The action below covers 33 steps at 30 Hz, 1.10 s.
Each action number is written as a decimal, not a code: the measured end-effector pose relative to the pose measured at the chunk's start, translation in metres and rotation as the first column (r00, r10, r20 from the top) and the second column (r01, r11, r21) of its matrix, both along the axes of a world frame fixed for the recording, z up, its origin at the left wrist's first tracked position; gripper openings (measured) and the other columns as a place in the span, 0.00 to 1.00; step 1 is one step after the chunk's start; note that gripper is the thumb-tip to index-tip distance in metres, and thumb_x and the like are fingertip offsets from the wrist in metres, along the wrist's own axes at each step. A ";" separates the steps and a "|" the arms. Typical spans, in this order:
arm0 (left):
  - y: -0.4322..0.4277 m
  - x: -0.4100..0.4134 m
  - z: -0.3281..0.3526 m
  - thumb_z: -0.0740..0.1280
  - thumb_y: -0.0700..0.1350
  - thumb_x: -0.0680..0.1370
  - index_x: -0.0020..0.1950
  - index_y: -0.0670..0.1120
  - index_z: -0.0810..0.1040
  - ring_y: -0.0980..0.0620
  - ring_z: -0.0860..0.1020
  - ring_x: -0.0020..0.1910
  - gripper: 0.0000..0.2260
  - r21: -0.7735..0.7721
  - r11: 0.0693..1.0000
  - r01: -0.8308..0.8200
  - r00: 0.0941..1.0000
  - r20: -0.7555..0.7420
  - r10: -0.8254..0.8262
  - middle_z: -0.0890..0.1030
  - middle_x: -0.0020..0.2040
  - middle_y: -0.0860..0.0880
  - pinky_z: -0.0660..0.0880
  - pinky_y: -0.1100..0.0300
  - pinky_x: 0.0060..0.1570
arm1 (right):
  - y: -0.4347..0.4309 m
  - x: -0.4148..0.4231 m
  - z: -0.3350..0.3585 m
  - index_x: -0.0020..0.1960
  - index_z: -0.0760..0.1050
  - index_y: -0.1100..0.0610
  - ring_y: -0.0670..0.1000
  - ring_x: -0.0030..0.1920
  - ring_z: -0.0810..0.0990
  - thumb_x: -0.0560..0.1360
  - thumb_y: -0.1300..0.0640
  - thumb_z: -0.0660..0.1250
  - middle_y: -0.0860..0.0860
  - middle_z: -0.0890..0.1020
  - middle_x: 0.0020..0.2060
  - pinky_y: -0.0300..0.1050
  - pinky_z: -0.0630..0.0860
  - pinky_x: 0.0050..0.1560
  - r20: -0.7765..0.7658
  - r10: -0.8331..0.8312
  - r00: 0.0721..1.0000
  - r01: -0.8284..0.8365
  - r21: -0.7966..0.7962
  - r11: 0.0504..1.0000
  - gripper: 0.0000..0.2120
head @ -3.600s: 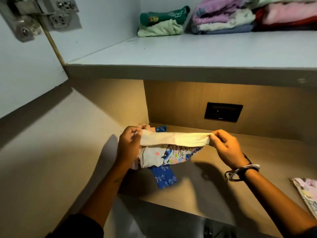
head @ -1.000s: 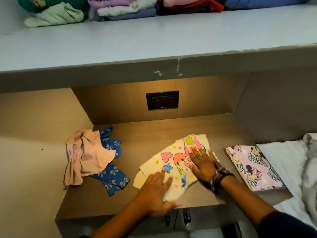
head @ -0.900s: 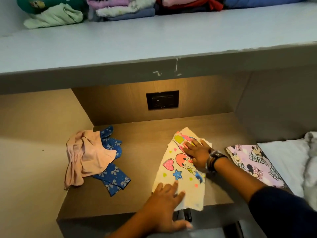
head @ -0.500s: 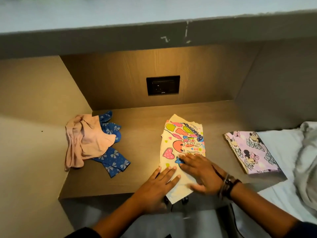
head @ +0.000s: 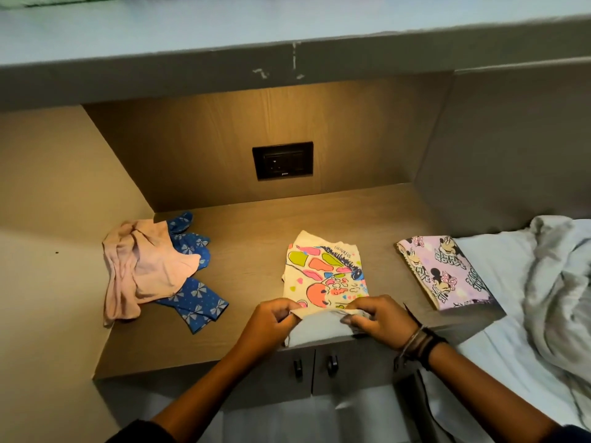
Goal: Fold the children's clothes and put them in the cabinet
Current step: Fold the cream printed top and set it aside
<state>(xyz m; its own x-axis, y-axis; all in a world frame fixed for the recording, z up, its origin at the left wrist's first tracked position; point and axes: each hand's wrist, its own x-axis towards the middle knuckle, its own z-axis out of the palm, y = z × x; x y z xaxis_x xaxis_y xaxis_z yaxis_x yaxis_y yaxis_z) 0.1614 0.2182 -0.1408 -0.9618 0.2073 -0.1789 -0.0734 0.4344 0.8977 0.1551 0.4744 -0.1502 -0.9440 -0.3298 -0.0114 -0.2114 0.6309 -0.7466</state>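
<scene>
A cream children's garment with bright printed shapes lies flat in the middle of the wooden counter. Its near end is lifted off the counter's front edge. My left hand pinches that end at its left corner and my right hand pinches it at the right corner, so the plain inner side shows between them. A crumpled pink garment lies on a blue bow-print one at the left. A folded lilac cartoon-mouse garment rests at the right.
A grey shelf overhangs the counter. A black wall socket sits in the back panel. Two cabinet doors with dark knobs are below the counter edge. A bed with white sheet and grey blanket adjoins the right side.
Half a second ago both hands pressed flat on the print garment's near end. Now they grip its near corners and have raised that end. The view has tilted slightly downward.
</scene>
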 end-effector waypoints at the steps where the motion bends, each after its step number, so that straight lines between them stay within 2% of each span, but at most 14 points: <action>1: 0.001 -0.007 0.003 0.69 0.41 0.78 0.44 0.47 0.81 0.48 0.83 0.44 0.03 0.016 0.999 -0.046 0.996 0.074 0.044 0.85 0.45 0.44 0.80 0.56 0.40 | -0.001 -0.007 0.004 0.43 0.83 0.57 0.46 0.37 0.79 0.72 0.51 0.72 0.53 0.85 0.38 0.39 0.75 0.38 0.096 -0.010 0.995 0.012 -0.019 1.000 0.09; 5: 0.011 -0.027 0.000 0.71 0.43 0.76 0.50 0.45 0.78 0.52 0.80 0.41 0.06 -0.069 0.983 -0.169 0.961 0.211 0.180 0.83 0.52 0.43 0.74 0.68 0.27 | -0.007 -0.024 0.002 0.37 0.81 0.55 0.49 0.39 0.79 0.69 0.54 0.74 0.49 0.83 0.37 0.44 0.78 0.41 0.259 -0.234 0.937 0.242 0.000 0.970 0.06; 8: 0.020 -0.025 -0.005 0.70 0.46 0.77 0.62 0.45 0.74 0.54 0.79 0.44 0.15 -0.127 0.962 -0.243 0.959 0.116 0.258 0.82 0.54 0.44 0.74 0.70 0.30 | -0.013 -0.025 -0.003 0.50 0.80 0.55 0.52 0.50 0.80 0.70 0.50 0.73 0.51 0.82 0.51 0.48 0.79 0.49 0.144 -0.272 0.952 0.241 0.200 0.950 0.12; 11: 0.019 -0.011 -0.013 0.69 0.49 0.77 0.67 0.47 0.72 0.52 0.78 0.54 0.20 -0.394 0.882 -0.258 0.931 -0.344 0.119 0.79 0.60 0.48 0.78 0.60 0.48 | -0.014 -0.013 -0.009 0.62 0.75 0.53 0.56 0.58 0.76 0.70 0.44 0.69 0.54 0.78 0.59 0.51 0.76 0.53 -0.265 -0.105 0.958 0.232 0.510 0.828 0.22; 13: 0.016 0.000 -0.018 0.69 0.50 0.76 0.68 0.46 0.73 0.47 0.77 0.62 0.21 -0.520 0.825 -0.222 0.764 -0.618 -0.184 0.78 0.64 0.46 0.76 0.51 0.59 | -0.012 0.000 -0.013 0.60 0.75 0.52 0.57 0.60 0.74 0.71 0.43 0.64 0.55 0.77 0.61 0.58 0.76 0.55 -0.489 0.004 0.872 0.258 0.467 0.846 0.21; 14: 0.016 0.005 -0.020 0.67 0.52 0.77 0.69 0.47 0.72 0.45 0.74 0.68 0.22 -0.606 0.784 -0.133 0.697 -0.620 -0.361 0.76 0.69 0.45 0.72 0.46 0.65 | -0.008 0.006 -0.018 0.60 0.75 0.52 0.57 0.63 0.73 0.72 0.42 0.62 0.55 0.77 0.63 0.60 0.74 0.58 -0.531 0.072 0.844 0.212 0.454 0.865 0.21; 16: 0.012 0.011 -0.022 0.59 0.59 0.79 0.75 0.51 0.64 0.47 0.58 0.77 0.26 -0.777 0.621 0.103 0.649 -0.421 -0.634 0.62 0.77 0.47 0.53 0.44 0.74 | 0.004 0.013 -0.029 0.64 0.73 0.51 0.56 0.67 0.71 0.75 0.38 0.57 0.54 0.74 0.68 0.60 0.71 0.64 -0.492 0.242 0.836 0.072 0.537 0.840 0.24; 19: 0.007 0.011 -0.027 0.58 0.61 0.79 0.80 0.55 0.46 0.53 0.39 0.77 0.33 -0.805 0.456 0.379 0.689 -0.083 -0.720 0.41 0.80 0.52 0.37 0.54 0.73 | 0.019 0.014 -0.043 0.73 0.65 0.50 0.54 0.73 0.65 0.74 0.30 0.52 0.53 0.67 0.73 0.57 0.62 0.69 -0.320 0.372 0.871 -0.080 0.654 0.752 0.35; 22: 0.008 0.012 -0.031 0.62 0.53 0.80 0.80 0.55 0.46 0.54 0.40 0.77 0.34 -0.814 0.484 0.321 0.730 -0.113 -0.674 0.40 0.79 0.53 0.40 0.56 0.74 | 0.019 0.013 -0.044 0.73 0.64 0.51 0.54 0.72 0.65 0.70 0.28 0.56 0.52 0.67 0.73 0.57 0.59 0.69 -0.279 0.381 0.882 -0.085 0.700 0.709 0.39; 25: 0.006 0.019 -0.037 0.67 0.50 0.77 0.77 0.51 0.62 0.49 0.61 0.76 0.29 -0.783 0.552 0.287 0.725 -0.200 -0.660 0.61 0.78 0.49 0.57 0.51 0.75 | 0.014 0.017 -0.045 0.67 0.70 0.51 0.55 0.63 0.77 0.66 0.40 0.70 0.53 0.77 0.66 0.55 0.75 0.61 -0.359 0.409 0.839 -0.075 0.669 0.740 0.32; 27: 0.000 0.023 -0.035 0.73 0.48 0.71 0.66 0.49 0.77 0.49 0.78 0.63 0.24 -0.763 0.587 0.271 0.665 -0.292 -0.687 0.79 0.66 0.48 0.77 0.49 0.61 | 0.013 0.023 -0.044 0.60 0.74 0.51 0.54 0.56 0.82 0.66 0.48 0.74 0.52 0.81 0.60 0.53 0.78 0.55 -0.461 0.419 0.783 -0.076 0.596 0.799 0.24; 28: -0.002 0.026 -0.031 0.75 0.47 0.69 0.61 0.49 0.81 0.50 0.82 0.57 0.20 -0.734 0.627 0.262 0.656 -0.341 -0.674 0.83 0.60 0.49 0.80 0.50 0.55 | 0.013 0.026 -0.041 0.57 0.77 0.51 0.53 0.53 0.82 0.67 0.51 0.72 0.51 0.83 0.57 0.52 0.77 0.54 -0.502 0.417 0.758 -0.084 0.559 0.825 0.19; 30: -0.005 0.032 -0.016 0.72 0.45 0.73 0.58 0.48 0.83 0.52 0.82 0.52 0.14 -0.627 0.726 0.284 0.718 -0.363 -0.594 0.85 0.54 0.50 0.80 0.55 0.53 | 0.013 0.031 -0.034 0.53 0.80 0.51 0.49 0.50 0.83 0.69 0.52 0.68 0.48 0.85 0.53 0.48 0.77 0.52 -0.497 0.408 0.766 -0.145 0.484 0.863 0.13; 33: -0.010 0.025 0.009 0.67 0.50 0.78 0.57 0.50 0.82 0.60 0.79 0.45 0.10 -0.393 0.847 0.357 0.878 -0.169 -0.449 0.84 0.49 0.52 0.76 0.65 0.45 | 0.009 0.033 -0.008 0.51 0.81 0.51 0.47 0.43 0.82 0.73 0.47 0.63 0.47 0.86 0.44 0.37 0.75 0.43 -0.296 0.324 0.899 -0.225 0.321 0.920 0.13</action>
